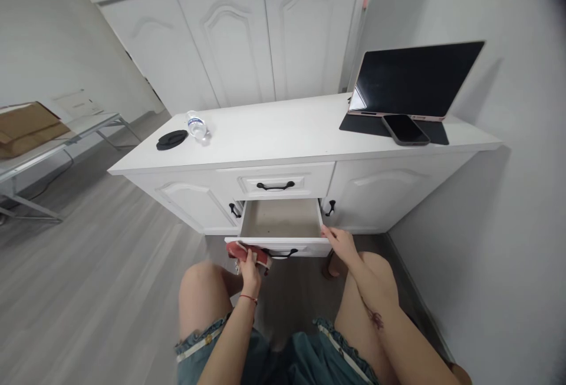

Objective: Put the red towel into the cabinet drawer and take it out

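A lower drawer (283,220) of the white cabinet is pulled out in front of my knees, and its pale bottom shows. My right hand (338,240) grips the right side of this drawer near its front corner. Held in my left hand (250,273) is a red and white soft item (239,250), perhaps a cloth or small pouch; its exact kind is unclear. It sits just in front of the drawer's left front, beside the black drawer handle (285,253) and partly covering it.
On the white cabinet top (274,131) are a clear plastic bottle (197,126), a flat black object (172,140), a tablet (415,81) on a stand and a phone (405,130). A shut upper drawer (309,178) sits above the open one. A wall rises at right.
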The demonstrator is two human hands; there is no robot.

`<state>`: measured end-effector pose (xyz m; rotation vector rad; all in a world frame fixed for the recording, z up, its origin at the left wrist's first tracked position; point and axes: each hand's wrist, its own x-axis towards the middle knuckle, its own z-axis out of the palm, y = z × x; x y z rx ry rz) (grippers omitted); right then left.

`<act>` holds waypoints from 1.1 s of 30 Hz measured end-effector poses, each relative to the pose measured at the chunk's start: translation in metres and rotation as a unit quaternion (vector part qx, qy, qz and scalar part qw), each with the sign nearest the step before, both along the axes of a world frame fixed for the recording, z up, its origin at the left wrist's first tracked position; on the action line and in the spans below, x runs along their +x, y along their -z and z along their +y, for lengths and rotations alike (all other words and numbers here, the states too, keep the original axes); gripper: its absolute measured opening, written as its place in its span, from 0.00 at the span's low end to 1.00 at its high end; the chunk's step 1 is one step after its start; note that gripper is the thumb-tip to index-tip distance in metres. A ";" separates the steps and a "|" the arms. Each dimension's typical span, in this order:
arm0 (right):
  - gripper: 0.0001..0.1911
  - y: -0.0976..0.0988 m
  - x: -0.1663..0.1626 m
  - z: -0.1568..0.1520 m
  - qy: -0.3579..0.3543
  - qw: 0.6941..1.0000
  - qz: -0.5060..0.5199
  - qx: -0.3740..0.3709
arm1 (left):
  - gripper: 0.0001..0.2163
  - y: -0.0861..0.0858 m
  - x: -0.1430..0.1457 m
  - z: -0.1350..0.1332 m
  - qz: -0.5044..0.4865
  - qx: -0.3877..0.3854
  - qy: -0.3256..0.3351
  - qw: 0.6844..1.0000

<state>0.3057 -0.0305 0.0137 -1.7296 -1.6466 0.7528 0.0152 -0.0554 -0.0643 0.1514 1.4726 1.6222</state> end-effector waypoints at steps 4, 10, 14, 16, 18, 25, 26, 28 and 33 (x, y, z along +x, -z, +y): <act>0.30 0.002 -0.001 0.000 0.002 1.000 -0.011 0.002 | 0.20 -0.006 0.029 -0.012 0.294 -0.041 0.070 0.952; 0.32 0.006 -0.001 0.000 0.002 1.000 -0.029 0.012 | 0.18 -0.006 0.075 -0.021 0.450 -0.045 0.141 0.881; 0.32 0.005 -0.005 -0.004 0.005 0.995 -0.086 0.048 | 0.16 -0.008 0.095 -0.028 0.509 -0.016 0.167 0.844; 0.33 0.005 -0.010 -0.006 0.007 0.989 -0.127 0.076 | 0.16 -0.011 0.101 -0.034 0.517 -0.006 0.188 0.835; 0.34 0.005 -0.013 -0.006 0.011 0.982 -0.162 0.095 | 0.17 -0.016 0.108 -0.039 0.509 0.000 0.217 0.833; 0.36 0.012 -0.017 -0.002 0.039 0.979 -0.179 0.087 | 0.26 -0.026 0.130 -0.051 0.469 0.048 0.343 0.813; 0.36 0.012 -0.017 -0.002 0.042 0.979 -0.179 0.085 | 0.27 -0.025 0.132 -0.051 0.467 0.056 0.355 0.808; 0.35 0.012 -0.018 -0.003 0.042 0.978 -0.182 0.088 | 0.28 -0.024 0.134 -0.051 0.466 0.065 0.368 0.802; 0.30 0.011 -0.026 -0.010 0.018 0.976 -0.160 0.149 | 0.28 -0.022 0.128 -0.051 0.438 0.108 0.442 0.776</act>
